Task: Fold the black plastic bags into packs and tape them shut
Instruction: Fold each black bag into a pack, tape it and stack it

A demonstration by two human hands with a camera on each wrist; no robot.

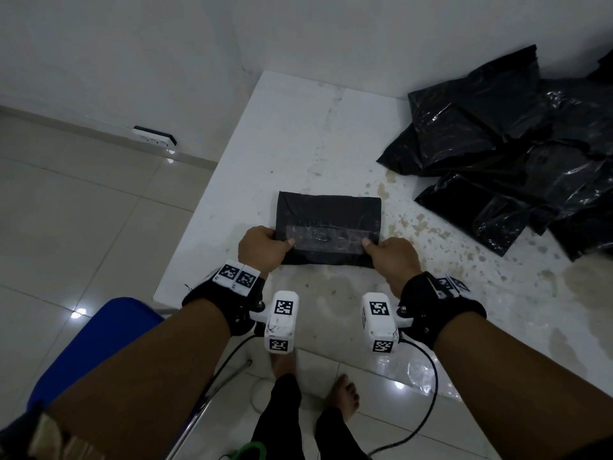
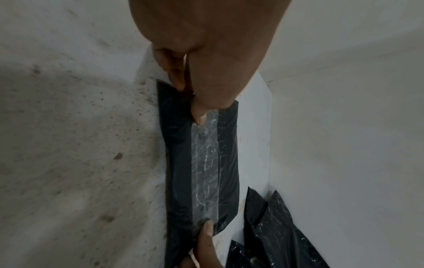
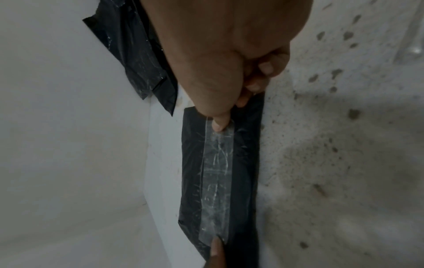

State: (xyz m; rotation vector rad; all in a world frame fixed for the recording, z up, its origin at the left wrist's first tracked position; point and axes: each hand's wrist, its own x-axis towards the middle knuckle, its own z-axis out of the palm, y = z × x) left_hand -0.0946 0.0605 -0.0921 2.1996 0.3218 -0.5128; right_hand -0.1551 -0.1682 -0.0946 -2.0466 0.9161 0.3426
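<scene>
A folded black plastic pack [image 1: 328,210] lies flat on the white table [image 1: 298,127], with a strip of clear tape [image 1: 326,239] running along its near half. My left hand [image 1: 268,245] grips the pack's left end, thumb pressed on the tape's left tip. My right hand [image 1: 389,255] grips the right end the same way, thumb on the tape's right tip. In the left wrist view the left thumb [image 2: 199,114] sits on the tape [image 2: 205,163]. In the right wrist view the right thumb [image 3: 219,123] presses the tape [image 3: 218,172] on the pack [image 3: 245,163].
A loose pile of black plastic bags [image 1: 517,144] fills the table's far right. The table surface is stained and speckled near me. A blue chair [image 1: 99,343] stands at lower left, a socket box [image 1: 154,137] on the floor by the wall, and cables by my feet.
</scene>
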